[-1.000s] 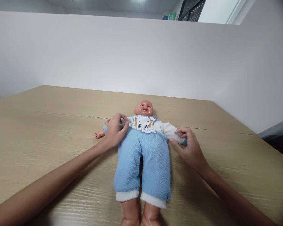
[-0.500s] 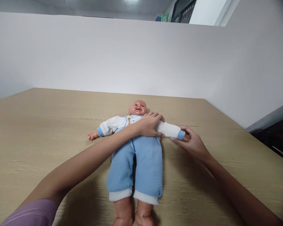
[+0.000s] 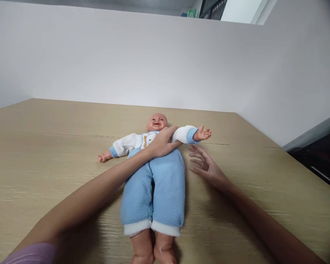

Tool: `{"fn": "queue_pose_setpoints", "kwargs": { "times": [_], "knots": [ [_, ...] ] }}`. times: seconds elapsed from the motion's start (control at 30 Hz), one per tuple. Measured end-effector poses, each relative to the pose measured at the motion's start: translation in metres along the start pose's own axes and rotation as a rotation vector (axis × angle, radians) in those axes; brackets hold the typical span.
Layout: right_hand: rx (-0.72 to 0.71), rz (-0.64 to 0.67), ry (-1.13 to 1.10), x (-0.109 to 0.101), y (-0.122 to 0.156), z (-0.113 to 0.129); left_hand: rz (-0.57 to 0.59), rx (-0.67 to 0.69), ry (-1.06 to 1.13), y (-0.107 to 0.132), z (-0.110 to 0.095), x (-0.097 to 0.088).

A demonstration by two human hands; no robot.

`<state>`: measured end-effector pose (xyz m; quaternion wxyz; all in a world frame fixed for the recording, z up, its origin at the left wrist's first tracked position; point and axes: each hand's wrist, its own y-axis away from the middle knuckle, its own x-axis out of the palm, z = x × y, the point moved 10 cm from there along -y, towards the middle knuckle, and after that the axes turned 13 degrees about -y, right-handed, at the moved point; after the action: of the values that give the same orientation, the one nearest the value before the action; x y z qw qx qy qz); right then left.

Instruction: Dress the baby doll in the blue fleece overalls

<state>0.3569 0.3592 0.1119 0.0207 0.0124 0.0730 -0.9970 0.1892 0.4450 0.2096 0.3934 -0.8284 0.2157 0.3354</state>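
Observation:
A baby doll [image 3: 167, 187] lies face up, its bald head toward the wall. It wears light-blue fleece trousers with white hems and a white top with blue cuffs. Across its chest reaches my left hand [image 3: 162, 142], closed around the upper part of the sleeve [image 3: 183, 134] on the right of the view. That doll arm sticks out sideways, its small hand [image 3: 202, 133] uncovered with spread fingers. Just below it hovers my right hand [image 3: 206, 164], fingers apart and holding nothing. The doll's other arm [image 3: 123, 144] rests stretched out on the table at the left.
The doll lies on a wide wooden table [image 3: 57, 121] with a thin seam running across it. A white partition wall [image 3: 132, 58] rises behind the far edge. At the right, beyond the table, is a dark glossy object [image 3: 319, 154].
My right hand has let go of the doll's hand and cuff and moved back toward the left. The doll arm is raised higher, its hand now showing. My left hand stays at the sleeve.

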Motion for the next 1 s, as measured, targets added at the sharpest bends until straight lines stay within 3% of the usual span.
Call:
{"fn": "queue_pose_setpoints", "kwargs": {
  "times": [0.1,0.2,0.5,0.7,0.83,1.0],
  "knots": [
    [-0.038,0.117,0.157,0.023,0.002,0.005,-0.09,-0.055,0.164,0.007,0.008,-0.014],
    [-0.058,0.164,0.176,0.044,0.001,0.009,-0.187,-0.097,0.309,0.013,0.019,-0.027],
    [0.232,0.053,-0.373,0.095,-0.037,-0.025,-0.403,-0.322,0.663,0.033,0.064,-0.047],
    [0.242,0.115,-0.535,0.137,-0.055,-0.005,-0.543,-0.471,0.898,0.052,0.1,-0.061],
    [0.177,0.249,-0.595,0.157,-0.053,0.01,-0.545,-0.492,0.959,0.056,0.113,-0.065],
    [0.132,0.297,-0.58,0.16,-0.052,0.014,-0.424,-0.479,1.017,0.051,0.118,-0.063]
  ]
}}
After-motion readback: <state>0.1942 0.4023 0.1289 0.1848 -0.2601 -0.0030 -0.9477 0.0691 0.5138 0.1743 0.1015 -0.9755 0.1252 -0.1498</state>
